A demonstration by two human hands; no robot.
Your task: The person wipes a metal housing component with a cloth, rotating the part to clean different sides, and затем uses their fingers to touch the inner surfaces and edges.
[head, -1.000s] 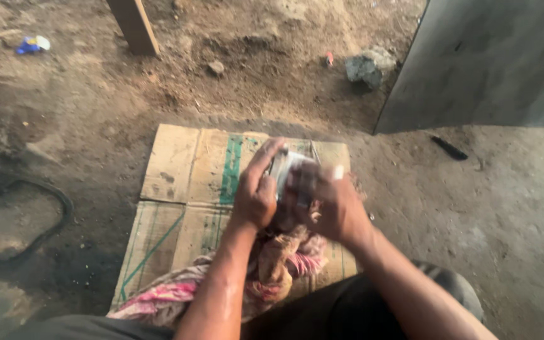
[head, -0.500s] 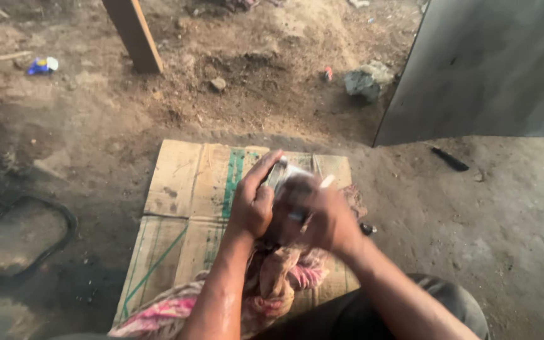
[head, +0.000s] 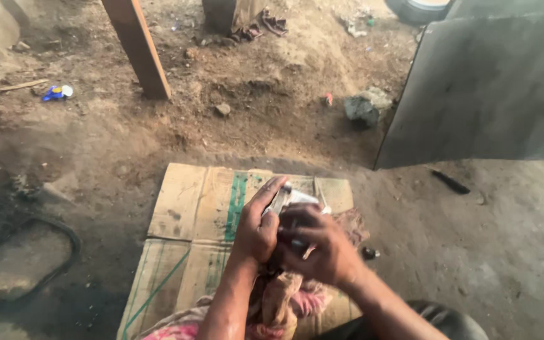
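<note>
2 hands close round a small pale object

Over the rag (head: 284, 302), the left hand (head: 256, 230) and right hand (head: 316, 249) clasp the object (head: 294, 198) (blurred; probably light, stiff, best pinched at its edges) above the cardboard (head: 187, 214); post (head: 136, 47) beyond.

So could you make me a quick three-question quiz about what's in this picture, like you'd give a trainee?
1. True or false: both hands touch the small metal part.
2. What lies under the hands: A cardboard, B a blue tarp, C a glass table?
3. Fill in: the wooden post stands on bare ____.

Key: 1 true; the left hand and right hand close on it together. 2 A, the cardboard. 3 dirt.
</note>
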